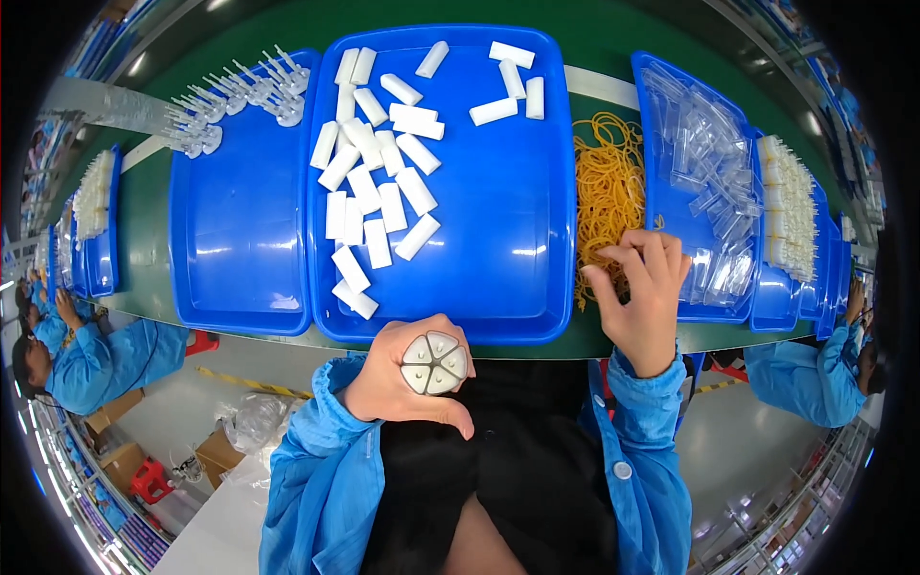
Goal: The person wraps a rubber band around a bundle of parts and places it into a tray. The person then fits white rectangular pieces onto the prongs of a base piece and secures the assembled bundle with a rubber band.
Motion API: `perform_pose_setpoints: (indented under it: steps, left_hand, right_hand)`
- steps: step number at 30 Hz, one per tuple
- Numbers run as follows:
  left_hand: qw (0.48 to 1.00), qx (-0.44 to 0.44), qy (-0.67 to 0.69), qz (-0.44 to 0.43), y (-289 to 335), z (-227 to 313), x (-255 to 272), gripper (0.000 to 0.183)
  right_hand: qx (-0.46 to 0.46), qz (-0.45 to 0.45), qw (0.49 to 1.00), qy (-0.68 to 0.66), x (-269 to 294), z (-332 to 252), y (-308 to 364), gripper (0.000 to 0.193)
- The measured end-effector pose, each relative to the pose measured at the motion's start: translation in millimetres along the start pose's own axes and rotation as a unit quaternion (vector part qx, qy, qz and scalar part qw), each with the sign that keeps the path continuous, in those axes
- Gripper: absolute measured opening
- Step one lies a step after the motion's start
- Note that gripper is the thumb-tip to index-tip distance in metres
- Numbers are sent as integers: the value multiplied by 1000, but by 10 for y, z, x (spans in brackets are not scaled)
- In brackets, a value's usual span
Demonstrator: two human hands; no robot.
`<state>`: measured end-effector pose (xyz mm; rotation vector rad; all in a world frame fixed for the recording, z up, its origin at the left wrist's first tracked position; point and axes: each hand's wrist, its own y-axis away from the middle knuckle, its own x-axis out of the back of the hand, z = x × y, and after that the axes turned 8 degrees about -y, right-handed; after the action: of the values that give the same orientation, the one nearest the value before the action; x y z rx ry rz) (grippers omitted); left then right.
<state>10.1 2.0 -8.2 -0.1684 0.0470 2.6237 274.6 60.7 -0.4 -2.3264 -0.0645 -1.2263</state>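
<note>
My left hand [398, 379] is closed round a bundle of white wedge-shaped pieces [434, 363]. Their ends fit together into a disc facing up, with dark seams between them; the thumb points off to the right. Over a heap of yellow rubber bands [609, 182], my right hand [644, 302] has its fingers bent, thumb and index tips a little apart above the near end of the heap. Whether a band touches those tips is hard to see. Many loose white pieces [417, 190] lie in the large blue tray [479, 259] in front of me.
A blue tray [240, 259] at left holds white stemmed parts [235, 91] along its far edge. On the right, another blue tray [661, 72] contains clear plastic pieces [704, 144]. Rows of white assembled parts [788, 211] stand farther right. Co-workers in blue sleeves [125, 359] sit at both sides.
</note>
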Motion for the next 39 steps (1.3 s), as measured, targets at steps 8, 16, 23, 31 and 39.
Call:
perform_pose_setpoints:
  steps: [8,16,23,31,39]
  left_hand:
    - [998,-34,-57,9,24,2,16,47]
    - [999,-31,1,36,56,26,-30,38]
    - [996,-39,3,74,78,-18,-45,25]
    - [997,-24,-18,72,49,14,-35,21]
    - [978,27,195,68,57,59,-61,22]
  right_hand:
    - [-11,-16,1000,24,-59,4,26,16]
    - [-86,74,986,-121,9,68,18,18]
    - [-96,82,989,-71,13,155,56,19]
    - [-198,112,943,-242,262,128,-10,10]
    - [-209,58,907,-360,297,228,-204,14]
